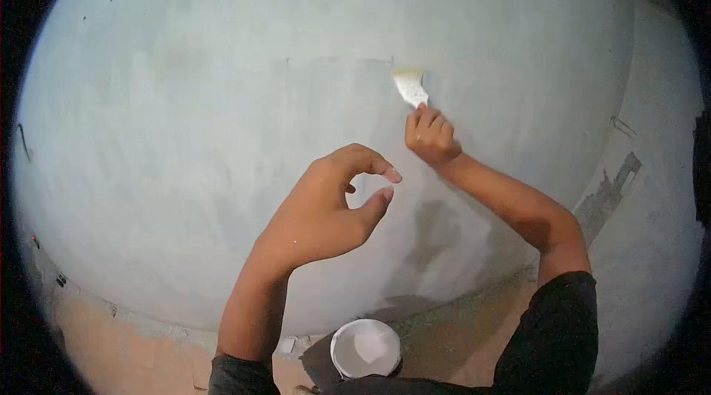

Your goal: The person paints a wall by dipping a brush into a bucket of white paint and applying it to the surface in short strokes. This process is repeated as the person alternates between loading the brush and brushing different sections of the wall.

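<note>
A paintbrush [412, 87] with pale bristles and white paint on it is gripped in my right hand [432, 134]. Its bristle end points up and lies against or very close to the pale grey-white wall [222, 98]. My left hand [337, 198] hangs lower and to the left, in front of the wall. Its thumb and forefinger curve towards each other with a gap between them, and nothing is held there. Whitish paint marks show on those fingertips. Below, a white bucket [366, 350] with white paint inside stands on the floor, partly hidden by my clothing.
The brown floor [133, 343] meets the wall's base, with small debris along that edge. At the right, a second wall [659, 247] forms a corner and carries a rough dark patch [611, 195]. A dark thin wire or hook [24, 143] sticks out at the far left.
</note>
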Action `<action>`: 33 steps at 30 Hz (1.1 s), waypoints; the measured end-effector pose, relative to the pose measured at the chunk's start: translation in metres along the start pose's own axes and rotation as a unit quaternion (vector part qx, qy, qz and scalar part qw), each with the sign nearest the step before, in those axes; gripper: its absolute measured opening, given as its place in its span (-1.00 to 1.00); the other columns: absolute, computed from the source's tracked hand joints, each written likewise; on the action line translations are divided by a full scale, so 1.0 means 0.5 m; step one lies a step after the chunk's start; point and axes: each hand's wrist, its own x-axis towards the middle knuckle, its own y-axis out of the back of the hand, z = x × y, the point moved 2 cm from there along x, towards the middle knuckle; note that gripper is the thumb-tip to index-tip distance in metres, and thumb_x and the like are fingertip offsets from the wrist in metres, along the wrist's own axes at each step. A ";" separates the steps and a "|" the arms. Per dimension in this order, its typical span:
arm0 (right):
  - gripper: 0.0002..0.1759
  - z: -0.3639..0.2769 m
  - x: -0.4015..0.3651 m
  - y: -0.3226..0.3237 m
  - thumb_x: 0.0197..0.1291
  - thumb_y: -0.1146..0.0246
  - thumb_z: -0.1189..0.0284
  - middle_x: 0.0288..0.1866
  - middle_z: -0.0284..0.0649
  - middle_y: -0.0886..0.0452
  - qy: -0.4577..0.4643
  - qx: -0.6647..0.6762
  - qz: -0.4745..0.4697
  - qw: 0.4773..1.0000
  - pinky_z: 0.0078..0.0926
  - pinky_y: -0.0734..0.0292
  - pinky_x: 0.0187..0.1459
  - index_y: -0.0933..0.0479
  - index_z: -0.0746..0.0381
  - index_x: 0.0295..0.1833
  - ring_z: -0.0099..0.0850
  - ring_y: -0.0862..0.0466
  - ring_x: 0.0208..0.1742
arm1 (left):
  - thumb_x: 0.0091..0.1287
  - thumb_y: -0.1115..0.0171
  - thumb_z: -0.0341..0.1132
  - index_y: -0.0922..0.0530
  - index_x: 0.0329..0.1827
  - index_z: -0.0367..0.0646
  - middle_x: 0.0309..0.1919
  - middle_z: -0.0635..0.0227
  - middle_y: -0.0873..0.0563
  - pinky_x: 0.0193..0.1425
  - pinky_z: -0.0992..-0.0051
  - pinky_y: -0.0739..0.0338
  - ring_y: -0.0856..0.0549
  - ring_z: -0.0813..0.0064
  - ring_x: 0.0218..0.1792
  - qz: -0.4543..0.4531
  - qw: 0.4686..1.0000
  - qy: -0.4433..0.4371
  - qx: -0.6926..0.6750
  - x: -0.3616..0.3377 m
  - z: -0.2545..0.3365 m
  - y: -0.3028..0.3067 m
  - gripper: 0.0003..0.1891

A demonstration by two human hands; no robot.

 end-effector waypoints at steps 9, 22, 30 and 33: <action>-0.85 0.093 0.089 -0.007 -0.11 -0.37 0.33 -0.47 -0.13 -0.66 -0.036 0.379 -0.310 0.871 -0.27 -0.55 -0.39 -0.62 0.17 -0.45 -0.19 -0.68 -0.45 | 0.29 -0.26 -0.45 -0.63 -0.09 -0.13 -0.06 0.34 -0.70 0.08 0.30 -0.55 -0.67 0.36 0.01 -0.004 1.000 0.006 -0.015 0.001 -0.004 0.000 -0.84; -0.74 0.293 0.324 -0.238 -0.20 -0.48 0.40 -0.34 -0.20 -0.71 -0.108 0.245 -0.243 0.932 -0.18 -0.60 -0.21 -0.65 0.15 -0.29 -0.17 -0.74 -0.24 | 0.26 -0.28 -0.47 -0.62 -0.07 -0.09 -0.05 0.34 -0.69 0.05 0.32 -0.54 -0.65 0.34 0.00 -0.013 1.000 -0.002 0.005 -0.017 -0.007 0.005 -0.81; -0.84 0.311 0.360 -0.277 0.10 -0.30 0.19 -0.43 -0.26 -0.72 -0.231 0.056 -0.125 0.963 -0.31 -0.54 -0.34 -0.68 0.01 -0.38 -0.45 -0.71 -0.44 | 0.26 -0.28 -0.47 -0.62 -0.07 -0.09 -0.03 0.32 -0.68 0.05 0.31 -0.55 -0.65 0.33 0.00 -0.013 1.000 -0.012 0.010 -0.018 -0.015 0.010 -0.81; -0.86 0.285 0.362 -0.266 0.01 -0.35 0.26 -0.40 -0.23 -0.71 -0.240 0.042 -0.083 0.966 -0.25 -0.57 -0.28 -0.67 0.07 -0.35 -0.38 -0.73 -0.37 | 0.26 -0.28 -0.47 -0.61 -0.07 -0.09 -0.04 0.32 -0.68 0.04 0.31 -0.55 -0.66 0.33 0.00 -0.014 1.000 -0.013 0.006 -0.020 -0.014 0.012 -0.81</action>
